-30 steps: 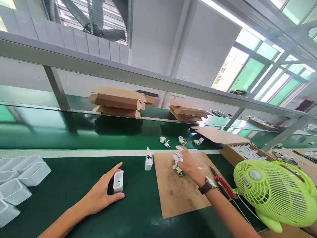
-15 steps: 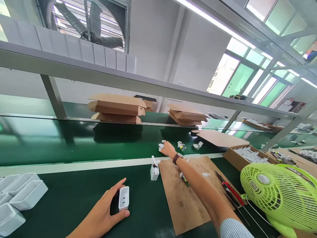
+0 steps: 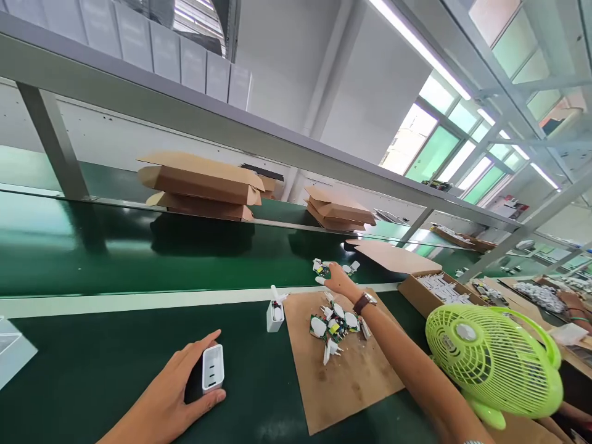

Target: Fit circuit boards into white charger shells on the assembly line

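Note:
My left hand (image 3: 178, 385) rests on the green bench and is closed round a white charger housing (image 3: 213, 368) that stands upright, its open end facing me. My right hand (image 3: 337, 280), with a wristwatch on the wrist, reaches out to the conveyor belt and touches a small group of circuit boards and white plug parts (image 3: 324, 267); its fingertips wear white finger cots. Whether it grips one is hidden. A heap of boards and white plug parts (image 3: 335, 325) lies on the brown cardboard mat (image 3: 342, 376) under my forearm.
A small white cup with a tool (image 3: 275, 311) stands left of the mat. A lime-green desk fan (image 3: 490, 361) sits at the right. An open carton of white parts (image 3: 439, 287) lies behind it. Folded cardboard boxes (image 3: 198, 185) are stacked beyond the belt. White tray (image 3: 13, 348) at far left.
My right hand came back from the belt's left group, left several parts heaped on the mat, and reached out again further right. The left hand stayed on the housing.

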Available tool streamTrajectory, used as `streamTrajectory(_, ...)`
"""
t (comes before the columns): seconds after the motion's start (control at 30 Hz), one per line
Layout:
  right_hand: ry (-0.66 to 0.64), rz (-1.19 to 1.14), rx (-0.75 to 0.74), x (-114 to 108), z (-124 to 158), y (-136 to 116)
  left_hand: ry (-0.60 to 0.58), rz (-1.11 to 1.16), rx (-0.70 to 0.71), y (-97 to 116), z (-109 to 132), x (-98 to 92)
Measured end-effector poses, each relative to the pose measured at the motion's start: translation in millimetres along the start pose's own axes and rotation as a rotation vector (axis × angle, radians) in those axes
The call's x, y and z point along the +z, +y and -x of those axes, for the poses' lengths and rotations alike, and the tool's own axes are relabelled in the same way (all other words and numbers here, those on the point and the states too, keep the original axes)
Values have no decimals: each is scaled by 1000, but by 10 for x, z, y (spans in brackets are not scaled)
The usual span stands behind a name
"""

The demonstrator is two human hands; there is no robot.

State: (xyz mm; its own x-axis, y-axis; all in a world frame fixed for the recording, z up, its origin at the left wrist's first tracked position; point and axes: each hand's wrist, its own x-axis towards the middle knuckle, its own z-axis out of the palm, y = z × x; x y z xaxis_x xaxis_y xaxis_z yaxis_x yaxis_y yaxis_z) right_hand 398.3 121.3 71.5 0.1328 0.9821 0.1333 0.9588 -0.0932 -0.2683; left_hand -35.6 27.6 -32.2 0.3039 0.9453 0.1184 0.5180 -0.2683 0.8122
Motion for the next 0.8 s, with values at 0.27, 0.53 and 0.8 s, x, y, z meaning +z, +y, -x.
streamTrajectory(0.27, -29, -82, 98, 171, -227, -29, 22, 7, -45, 30, 57, -41)
streamTrajectory(0.53, -117, -192, 27, -132, 255, 462, -124, -35, 15, -179, -61, -84)
streamTrajectory(0.8, 65, -31, 222, 53, -230, 557, 2, -5, -41, -81, 8, 20)
